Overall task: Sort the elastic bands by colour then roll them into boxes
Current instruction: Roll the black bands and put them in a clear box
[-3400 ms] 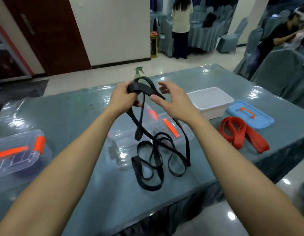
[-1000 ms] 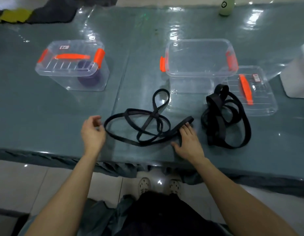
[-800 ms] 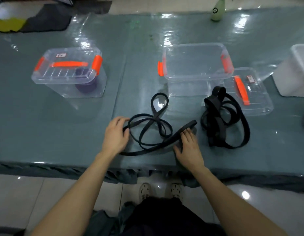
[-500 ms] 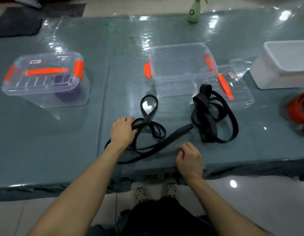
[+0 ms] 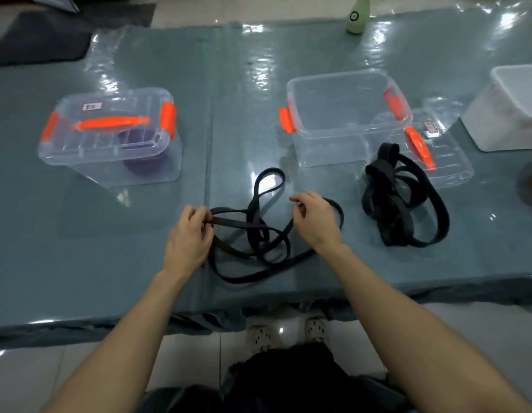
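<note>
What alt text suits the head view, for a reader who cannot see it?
The left hand and right hand pinch a tangled thin black band on a teal table. Behind it stands an open clear box; a second black band pile lies to the right, a closed box to the left.

Black bands, clear boxes w/ orange clips, teal table

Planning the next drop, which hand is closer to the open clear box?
Right. The right hand sits just before the open clear box, near its left corner; the left hand is farther off to the left. Both hold the thin black band.
</note>
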A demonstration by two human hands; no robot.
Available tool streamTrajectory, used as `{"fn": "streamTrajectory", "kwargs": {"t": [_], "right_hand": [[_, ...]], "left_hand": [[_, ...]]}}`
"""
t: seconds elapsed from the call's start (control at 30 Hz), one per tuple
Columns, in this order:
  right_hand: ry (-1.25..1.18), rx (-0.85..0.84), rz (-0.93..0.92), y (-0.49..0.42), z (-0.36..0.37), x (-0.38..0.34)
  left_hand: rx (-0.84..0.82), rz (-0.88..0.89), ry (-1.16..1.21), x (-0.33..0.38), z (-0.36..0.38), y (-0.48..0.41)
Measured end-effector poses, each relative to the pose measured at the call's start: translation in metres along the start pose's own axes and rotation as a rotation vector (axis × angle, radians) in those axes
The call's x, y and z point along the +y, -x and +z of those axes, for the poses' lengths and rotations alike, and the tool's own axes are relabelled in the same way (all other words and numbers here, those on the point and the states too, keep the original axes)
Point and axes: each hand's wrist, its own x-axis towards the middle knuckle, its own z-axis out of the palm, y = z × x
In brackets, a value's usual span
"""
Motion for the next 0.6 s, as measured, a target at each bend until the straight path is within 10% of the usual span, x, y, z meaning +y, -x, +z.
{"fn": "streamTrajectory", "kwargs": {"t": [0.2, 0.6], "right_hand": [[0.111, -0.373, 0.166, -0.023, 0.038, -0.022], [0.023, -0.479, 0.195, 0.002, 0.051, -0.031]], "left_hand": [[-0.111, -0.146, -0.117, -0.041, 0.0, 0.029], [-0.321, -0.183, 0.154, 0.005, 0.041, -0.034]]}}
